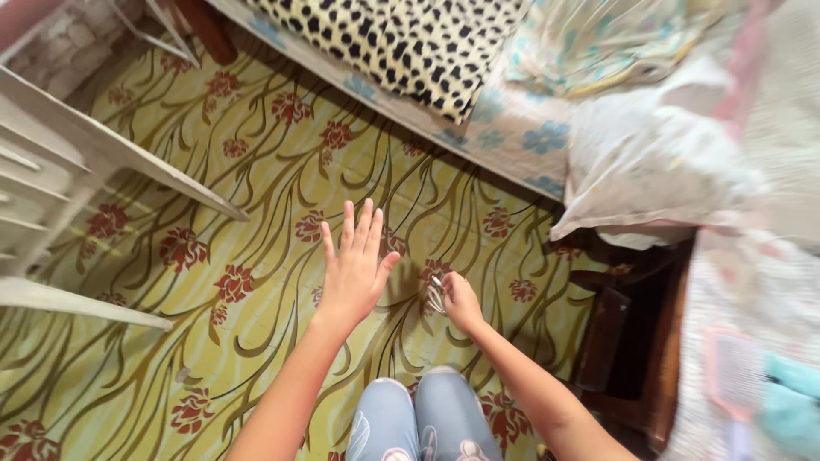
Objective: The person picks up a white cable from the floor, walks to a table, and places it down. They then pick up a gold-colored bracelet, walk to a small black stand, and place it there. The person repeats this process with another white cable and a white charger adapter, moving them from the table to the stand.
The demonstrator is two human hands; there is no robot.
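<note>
You see a yellow-green floor covering (256, 171) with red flowers, a black-spotted cream blanket (401, 43), and a blue-flowered sheet (521, 128).

Glossy vinyl floor (256, 171); clear shiny object (436, 296); denim knees (418, 418).

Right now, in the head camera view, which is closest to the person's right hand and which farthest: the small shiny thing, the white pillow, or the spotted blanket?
1. Small shiny thing: held at the fingertips of the right hand.
2. White pillow: up and to the right, on the bed's edge.
3. Spotted blanket: farthest, at the top of the view, on the bed.
</note>
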